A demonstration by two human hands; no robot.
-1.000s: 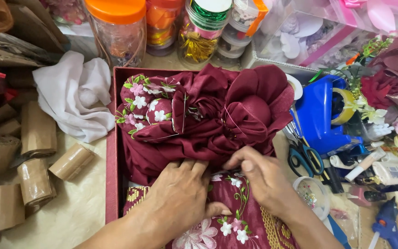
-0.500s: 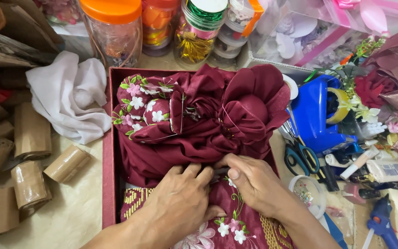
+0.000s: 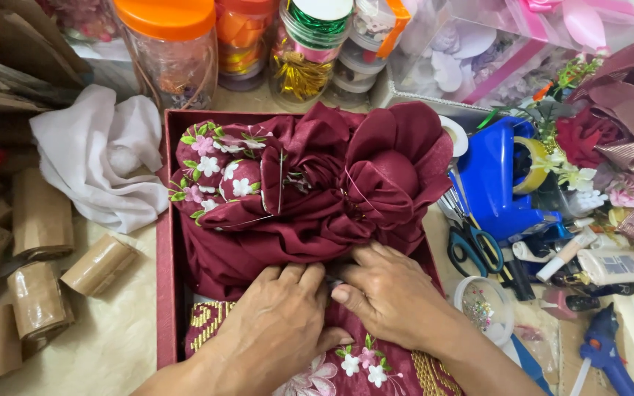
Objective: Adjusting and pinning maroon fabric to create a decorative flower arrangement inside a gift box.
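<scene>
Crowded worktop (image 3: 111, 352): left hand (image 3: 277, 323) and right hand (image 3: 383, 297) pinch maroon cloth (image 3: 317, 198) at lower centre; loosening grip could undo the folds.

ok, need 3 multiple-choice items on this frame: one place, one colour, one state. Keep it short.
1. Where is the white cloth?
A. left of the red box
B. inside the box
C. under the scissors

2. What colour is the tape dispenser?
A. green
B. blue
C. orange

3. What are the left hand and right hand doing?
A. lifted off the fabric
B. holding jars
C. pressed side by side on the maroon fabric

Answers: 1 A, the cloth lies on the table beside the box's left wall. 2 B, its body is plainly blue. 3 C, both hands rest on the folded cloth.
</scene>
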